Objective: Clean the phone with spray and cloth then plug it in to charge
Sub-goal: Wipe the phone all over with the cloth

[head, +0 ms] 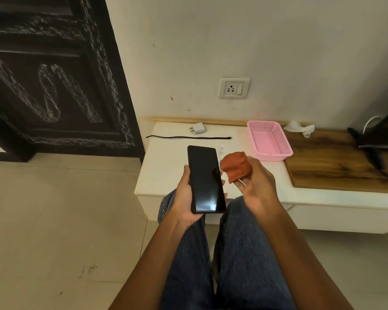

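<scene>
From the head view I have the phone (206,179) cradled by its long edges in my left hand (184,198), fingers curled round it above the counter (164,175). My right hand (255,186) pinches the bunched cloth (236,167) beside it. The glass looks slick and fragile; the cloth is soft.

charger (197,128) lies behind cable (188,137), basket (269,139) to their right.
</scene>
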Tool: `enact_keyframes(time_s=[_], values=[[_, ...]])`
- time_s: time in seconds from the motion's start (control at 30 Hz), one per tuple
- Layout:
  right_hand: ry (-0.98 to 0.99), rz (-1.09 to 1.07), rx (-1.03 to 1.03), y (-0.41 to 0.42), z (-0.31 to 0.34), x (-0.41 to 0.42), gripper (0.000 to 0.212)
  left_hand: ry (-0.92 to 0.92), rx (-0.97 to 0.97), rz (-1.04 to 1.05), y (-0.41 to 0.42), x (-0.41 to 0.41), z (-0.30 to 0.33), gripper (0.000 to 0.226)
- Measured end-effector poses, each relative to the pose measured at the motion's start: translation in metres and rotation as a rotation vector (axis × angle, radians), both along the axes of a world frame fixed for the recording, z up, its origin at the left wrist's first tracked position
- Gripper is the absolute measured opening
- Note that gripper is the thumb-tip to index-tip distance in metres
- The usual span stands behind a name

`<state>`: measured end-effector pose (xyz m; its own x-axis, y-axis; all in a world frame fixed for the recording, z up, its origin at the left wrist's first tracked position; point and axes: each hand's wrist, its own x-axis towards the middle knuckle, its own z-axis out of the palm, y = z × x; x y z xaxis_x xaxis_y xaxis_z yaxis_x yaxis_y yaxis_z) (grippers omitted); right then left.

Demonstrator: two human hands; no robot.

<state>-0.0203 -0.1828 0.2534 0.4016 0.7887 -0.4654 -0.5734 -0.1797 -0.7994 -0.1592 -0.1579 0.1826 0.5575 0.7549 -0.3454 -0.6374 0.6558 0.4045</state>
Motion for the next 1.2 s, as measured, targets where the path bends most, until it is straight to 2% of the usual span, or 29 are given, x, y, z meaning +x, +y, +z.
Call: enact_keyframes(time_s=[0.07,0.1,0.2,0.23,0.27,0.33,0.4,0.53,0.7,0.87,1.03,1.13,1.2], values=[[0.293,0.002,-0.031,0.004,-0.002,0.009,0.022,-0.018,0.004,-0.004,-0.001,0.0,0.001,0.067],[0.373,0.013,-0.032,0.005,-0.002,0.012,0.03,-0.028,0.009,-0.013,-0.001,-0.001,0.001,0.068],[0.35,0.011,-0.001,0.009,-0.003,0.016,0.034,-0.055,0.017,-0.033,-0.001,-0.002,0.0,0.069],[0.265,-0.002,0.01,0.011,-0.004,0.015,0.033,-0.061,0.018,-0.036,-0.001,-0.002,0.0,0.068],[0.1,-0.018,0.012,0.014,-0.004,0.015,0.033,-0.065,0.019,-0.04,-0.001,-0.003,0.0,0.068],[-0.383,-0.024,0.003,0.019,-0.005,0.013,0.039,-0.07,0.024,-0.051,-0.003,-0.002,-0.002,0.068],[-0.737,-0.014,0.047,0.023,-0.004,0.012,0.04,-0.09,0.021,-0.064,-0.004,-0.002,-0.002,0.069],[-1.163,0.016,0.167,0.036,-0.006,0.006,0.021,-0.108,0.027,-0.092,-0.006,0.0,0.0,0.068],[-1.578,0.104,0.189,0.043,-0.01,-0.01,0.015,-0.054,-0.022,-0.097,-0.01,0.005,0.002,0.066],[-1.588,0.191,0.266,0.034,-0.02,-0.023,0.023,0.007,-0.023,-0.059,-0.008,0.001,0.0,0.061],[-1.55,0.186,0.186,0.024,-0.027,-0.031,0.039,0.13,0.004,-0.066,-0.008,0.0,-0.005,0.061],[-1.486,0.188,0.138,0.022,-0.023,-0.038,0.038,0.159,0.026,-0.084,-0.007,0.001,-0.003,0.062],[-1.547,0.199,0.15,0.022,-0.019,-0.043,0.041,0.159,0.02,-0.097,-0.006,0.001,-0.001,0.064]])
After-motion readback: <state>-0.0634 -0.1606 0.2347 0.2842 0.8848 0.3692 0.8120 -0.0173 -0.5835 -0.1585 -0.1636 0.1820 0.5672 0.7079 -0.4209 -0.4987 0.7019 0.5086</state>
